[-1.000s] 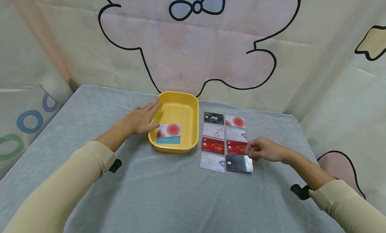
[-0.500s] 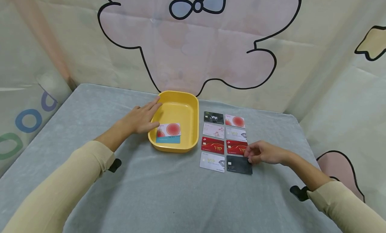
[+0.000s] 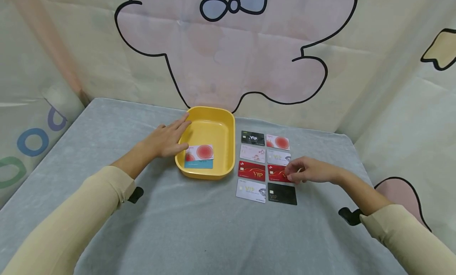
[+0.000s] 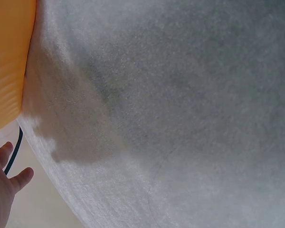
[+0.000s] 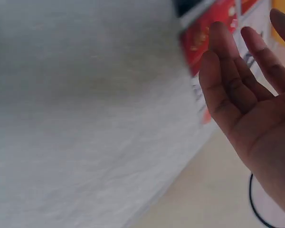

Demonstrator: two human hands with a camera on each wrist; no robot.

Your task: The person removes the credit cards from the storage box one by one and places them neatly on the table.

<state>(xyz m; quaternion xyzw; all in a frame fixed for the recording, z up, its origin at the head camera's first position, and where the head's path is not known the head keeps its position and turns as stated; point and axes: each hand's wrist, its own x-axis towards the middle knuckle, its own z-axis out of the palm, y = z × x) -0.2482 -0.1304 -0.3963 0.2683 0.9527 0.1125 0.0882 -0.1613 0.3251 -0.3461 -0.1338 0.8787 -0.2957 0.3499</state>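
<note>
My left hand (image 3: pixel 167 140) rests on the left rim of a yellow tray (image 3: pixel 228 148), fingers spread along it; the left wrist view catches the tray's outer wall (image 4: pixel 9 61). Inside the tray, a white card with red circles (image 3: pixel 204 152) overlaps a blue card (image 3: pixel 199 164). My right hand (image 3: pixel 310 170) hovers over the right end of a red VIP card (image 3: pixel 276 173), partly covering it. In the right wrist view its fingers are loosely bent and hold nothing, near the red card (image 5: pixel 199 40). A black VIP card (image 3: pixel 282 194) lies just below, towards me.
Beside the tray, cards lie in two columns: a black Vip card (image 3: pixel 253 138), a red-circle card (image 3: pixel 278 142), a pink-white card (image 3: pixel 252 153), silver VIP cards, another red card (image 3: pixel 251 171). Grey cloth (image 3: pixel 199 227) covers the table; a printed curtain (image 3: pixel 228 61) hangs behind.
The right hand has let go of the black VIP card, now lying flat at the bottom of the right column, and moved up over the red card. The left hand stays put.
</note>
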